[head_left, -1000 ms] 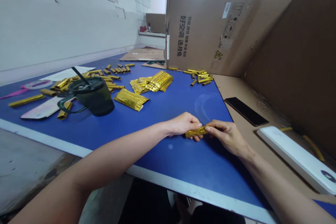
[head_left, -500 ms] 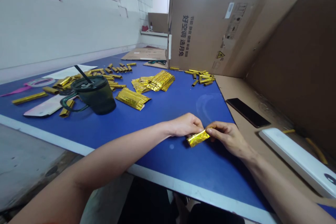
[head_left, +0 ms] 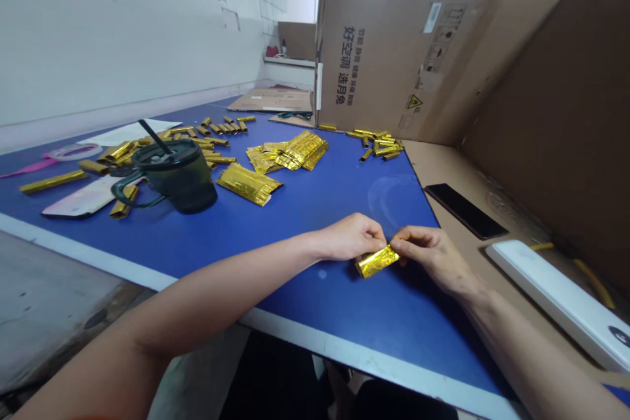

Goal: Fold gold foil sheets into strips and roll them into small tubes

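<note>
A small shiny gold foil piece (head_left: 378, 262) is pinched between both hands above the blue table. My left hand (head_left: 352, 237) grips its upper left edge with closed fingers. At its right end, my right hand (head_left: 427, 252) pinches the foil between thumb and fingers. Beyond the hands, a flat gold packet (head_left: 249, 184) lies right of the dark cup, and a pile of gold wrappers (head_left: 304, 151) sits just behind it. Several small gold rolls (head_left: 382, 145) are heaped near the cardboard box.
A dark green lidded cup (head_left: 183, 177) stands on the blue table (head_left: 305, 295) at left, among many gold rolls. Tape rolls lie further left. A black phone (head_left: 465, 211) and a white device (head_left: 556, 302) rest on cardboard at right. A large cardboard box (head_left: 384, 52) rises behind.
Both hands and the gold foil piece have shifted slightly to the right. The foil is still held between them.
</note>
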`<state>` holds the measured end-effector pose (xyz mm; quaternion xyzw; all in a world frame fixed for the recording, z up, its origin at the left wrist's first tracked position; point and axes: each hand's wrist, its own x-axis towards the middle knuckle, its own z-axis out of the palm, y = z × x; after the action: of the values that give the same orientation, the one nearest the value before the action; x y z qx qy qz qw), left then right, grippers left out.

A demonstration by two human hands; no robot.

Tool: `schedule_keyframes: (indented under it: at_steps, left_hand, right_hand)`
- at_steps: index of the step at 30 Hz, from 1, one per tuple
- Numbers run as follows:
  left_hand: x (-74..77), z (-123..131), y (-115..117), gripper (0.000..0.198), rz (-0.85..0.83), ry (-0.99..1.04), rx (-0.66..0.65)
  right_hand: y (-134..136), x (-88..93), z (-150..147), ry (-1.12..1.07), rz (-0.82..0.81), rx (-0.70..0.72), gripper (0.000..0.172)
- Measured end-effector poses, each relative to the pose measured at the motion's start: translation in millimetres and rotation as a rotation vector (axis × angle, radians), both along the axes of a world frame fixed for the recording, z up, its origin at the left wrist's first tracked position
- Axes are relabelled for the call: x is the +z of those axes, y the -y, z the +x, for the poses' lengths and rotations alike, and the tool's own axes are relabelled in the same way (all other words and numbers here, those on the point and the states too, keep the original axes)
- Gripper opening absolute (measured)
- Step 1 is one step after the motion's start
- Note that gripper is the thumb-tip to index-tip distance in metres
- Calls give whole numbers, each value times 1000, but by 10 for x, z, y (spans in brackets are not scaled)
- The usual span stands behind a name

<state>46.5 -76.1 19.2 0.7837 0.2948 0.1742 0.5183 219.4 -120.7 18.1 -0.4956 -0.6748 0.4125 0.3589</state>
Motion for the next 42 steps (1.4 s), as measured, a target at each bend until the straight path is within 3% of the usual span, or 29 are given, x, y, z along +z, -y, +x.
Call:
schedule_keyframes:
  at_steps: [2, 5, 11, 15, 21, 26, 30, 38, 42]
  left_hand:
    - [-18, 0, -7, 22, -122, 42, -11]
    - [-18, -5, -9, 33, -148, 48, -21]
    - [12, -23, -6, 16, -18, -93, -50]
    - [29, -52, -19, 13, 310, -173, -2]
    - [42, -73, -53, 15, 940, -329, 148]
    - [-49, -34, -31, 15, 1154, -466, 84]
    - [-87, -31, -7, 11, 1091, -482, -12]
    - [-15, -78, -150, 9, 610, -421, -91]
    - [-34, -88, -174, 18, 670, -477, 1]
  right_hand:
    - [-2, 4, 6, -1, -3, -3, 19]
    - [-5, 5, 11, 11, -7, -13, 21]
    - [-17, 11, 4, 64, -1, -86, 23]
    - [-28, 11, 6, 102, 52, -89, 23]
    - [-46, -93, 35, 364, 430, -64, 21]
    - [-60, -194, 45, 729, 597, -91, 23]
    - [-66, -188, 44, 875, 586, -16, 24]
    - [-59, -127, 73, 928, 528, 11, 21]
    - [-53, -115, 76, 942, 515, 7, 23]
